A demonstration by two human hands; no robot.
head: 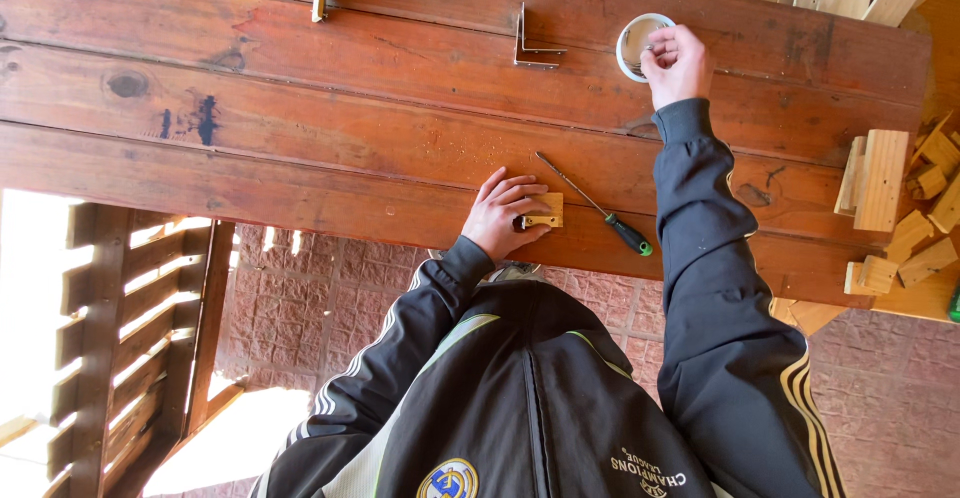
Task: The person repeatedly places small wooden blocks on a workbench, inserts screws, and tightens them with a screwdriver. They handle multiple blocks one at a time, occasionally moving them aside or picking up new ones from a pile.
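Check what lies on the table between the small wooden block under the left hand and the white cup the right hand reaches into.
Head view: a green-handled screwdriver lies between the small wooden block and white cup; the rest is bare red-brown planks.

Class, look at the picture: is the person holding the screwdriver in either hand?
No. The screwdriver lies free on the table, while the left hand rests on a wooden block and the right hand reaches into a white cup.

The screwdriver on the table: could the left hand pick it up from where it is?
Probably yes. The left hand rests on a small wooden block, and the screwdriver lies uncovered just beyond it.
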